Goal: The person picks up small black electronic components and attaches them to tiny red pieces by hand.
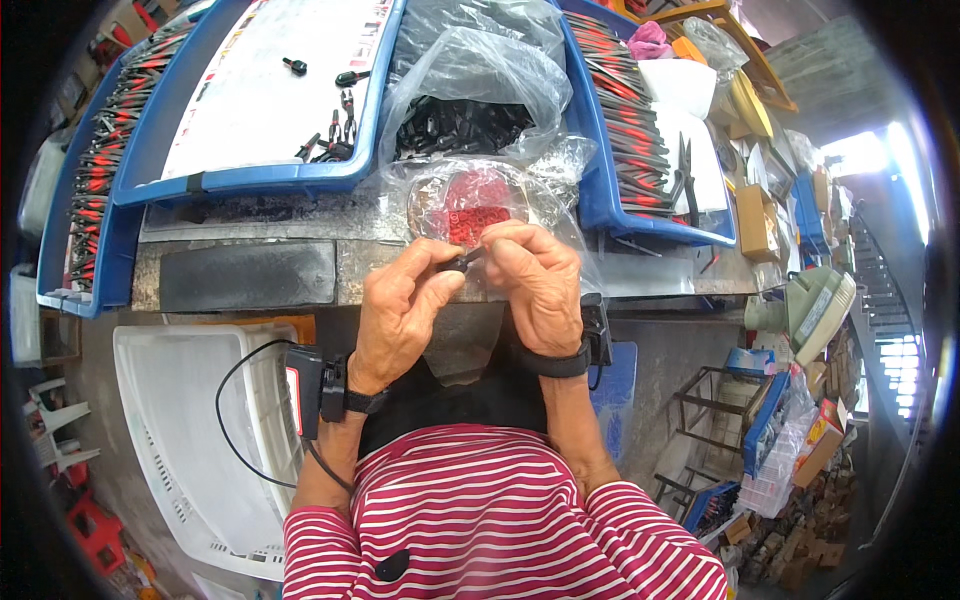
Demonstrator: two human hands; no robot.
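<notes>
— Three blue trays on view. What surrounds the work?
— Left tray (122,255) and right tray (600,205) each carry rows of slender red-and-black pieces; pliers (685,178) lie along the latter's right side. Large tray (250,178), between them: white sheet (270,85), loose black parts (335,140) mostly toward its near right corner.
— Rest of the workbench (362,275)?
— Dark slab (250,276) along the near edge, left of the hands. Clear bag (480,55) of more black parts beside the large tray's right edge. Crumpled clear film covers red pieces (475,225) just beyond the fingertips, partly veiling them.
— And the piece in hand?
— Small dark part (455,264), over the workbench just inside the near edge, about mid-length. Thicker black portion at left, slim end slanting up to the right. Fingers hide much of it; one piece or two, cannot tell.
— Grip?
— Left hand (405,310): thumb and index finger pinched on the thick portion. Right hand (540,285): fingertips together on the slim end.
</notes>
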